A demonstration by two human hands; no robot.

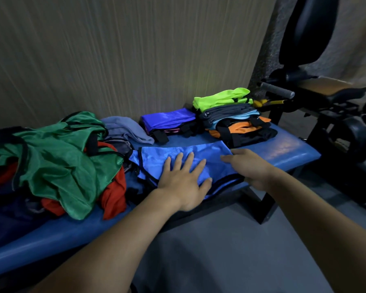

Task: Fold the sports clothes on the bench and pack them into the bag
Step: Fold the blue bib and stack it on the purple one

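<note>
Left hand (183, 182) lies flat, fingers spread, palm pressing the blue bib (184, 163) onto the desk (283, 151). Right hand (244, 163) rests at the bib's right edge, fingers extended, relaxed. Unfolded green and red pile (57, 161) sits left of both hands; folded stack (235, 119) beyond the right hand.

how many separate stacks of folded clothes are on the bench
2: a low one topped by a purple-blue bib by the wall, and a taller one topped by a neon green bib at the bench's right end.
</note>
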